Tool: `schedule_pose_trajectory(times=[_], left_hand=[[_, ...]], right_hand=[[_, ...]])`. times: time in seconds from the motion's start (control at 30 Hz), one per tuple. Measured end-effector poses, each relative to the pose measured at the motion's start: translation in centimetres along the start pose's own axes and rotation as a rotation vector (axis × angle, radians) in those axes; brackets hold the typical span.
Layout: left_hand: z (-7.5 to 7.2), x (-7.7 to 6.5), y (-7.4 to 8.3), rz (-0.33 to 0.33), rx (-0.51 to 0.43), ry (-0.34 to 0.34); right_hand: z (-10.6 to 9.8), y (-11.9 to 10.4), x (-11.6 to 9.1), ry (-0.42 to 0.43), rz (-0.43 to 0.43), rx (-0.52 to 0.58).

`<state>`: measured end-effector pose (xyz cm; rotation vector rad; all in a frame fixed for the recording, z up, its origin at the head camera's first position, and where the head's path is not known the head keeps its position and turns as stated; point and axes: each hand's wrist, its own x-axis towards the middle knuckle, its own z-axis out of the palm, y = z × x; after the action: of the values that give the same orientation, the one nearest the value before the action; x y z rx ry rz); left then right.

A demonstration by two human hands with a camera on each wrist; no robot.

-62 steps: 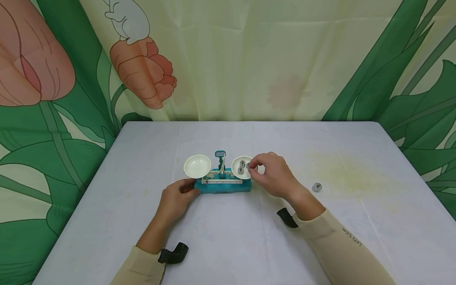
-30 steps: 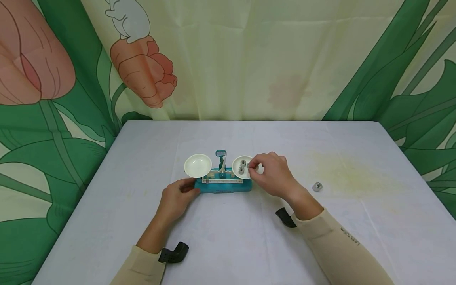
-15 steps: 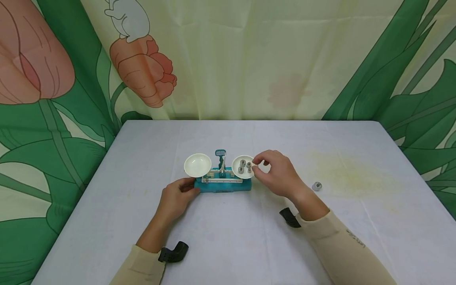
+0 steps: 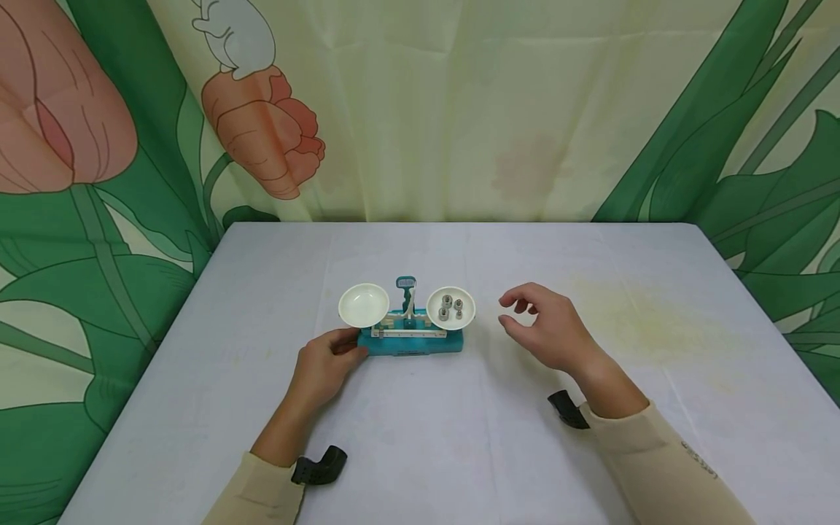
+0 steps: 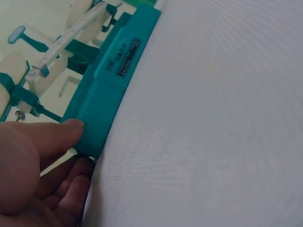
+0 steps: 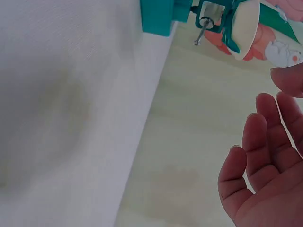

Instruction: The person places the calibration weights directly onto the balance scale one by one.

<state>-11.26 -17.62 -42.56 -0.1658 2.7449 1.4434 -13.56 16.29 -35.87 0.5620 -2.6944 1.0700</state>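
A small teal balance scale (image 4: 410, 344) stands on the white-covered table. My left hand (image 4: 326, 368) holds the left end of its base; in the left wrist view the thumb (image 5: 57, 137) lies on the teal base (image 5: 106, 90), with fingers curled at its end. The left pan (image 4: 364, 305) holds nothing. Several small metal weights (image 4: 447, 300) stand in the right pan (image 4: 464, 321). To the right of that pan my right hand (image 4: 551, 332) hovers with fingers loosely bent, thumb apart and nothing held. In the right wrist view, the hand (image 6: 270, 175) is below the scale's end (image 6: 158, 16).
A white cloth (image 4: 420, 445) covers the table, its far edge meeting a printed curtain (image 4: 459, 109) with plants and a carrot. Black wrist mounts (image 4: 319, 467) show at both sleeves.
My right hand let go of a small weight in the right pan and drew back to the right. The loose weight on the table is now hidden behind it. My left hand stayed put.
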Motion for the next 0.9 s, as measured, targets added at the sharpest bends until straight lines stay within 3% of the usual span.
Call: schedule_pose_trajectory(times=[0.63, 0.9], left_hand=[[0.0, -0.1, 0.2, -0.006, 0.003, -0.004], [-0.1, -0.1, 0.3, -0.002, 0.000, -0.008]], right_hand=[[-4.2, 4.7, -4.2, -0.063, 0.188, -0.059], [-5.5, 6.2, -4.8, -0.194, 0.340, -0.100]])
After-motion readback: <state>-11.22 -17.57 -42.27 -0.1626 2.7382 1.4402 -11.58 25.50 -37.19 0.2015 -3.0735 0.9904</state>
